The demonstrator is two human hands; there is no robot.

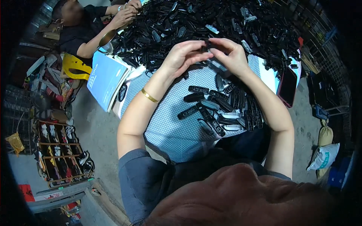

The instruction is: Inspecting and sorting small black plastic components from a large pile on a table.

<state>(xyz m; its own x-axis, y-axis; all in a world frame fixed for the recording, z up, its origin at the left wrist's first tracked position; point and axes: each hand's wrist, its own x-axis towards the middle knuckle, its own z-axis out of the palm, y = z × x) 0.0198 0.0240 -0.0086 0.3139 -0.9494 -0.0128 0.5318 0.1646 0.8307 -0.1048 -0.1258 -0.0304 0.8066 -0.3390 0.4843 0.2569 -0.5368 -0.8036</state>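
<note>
My left hand point(183, 57) and my right hand point(230, 57) meet over the table, fingertips closed on a small black plastic piece point(205, 48). Fingers hide most of that piece, so its full shape does not show. Just beyond them spreads a large pile of black oblong plastic parts point(169, 28), some with grey or silvery faces. Between my forearms a smaller heap of similar parts point(218, 98) lies on the blue-and-white patterned table cover point(166, 120).
A thick blue book point(107, 81) lies at the table's left edge, a dark phone point(287, 87) at the right. At the far left a co-worker's hands point(126, 17) touch the pile, near a yellow seat point(71, 67). A rack point(60, 154) stands lower left; a white sack point(325, 156) sits right.
</note>
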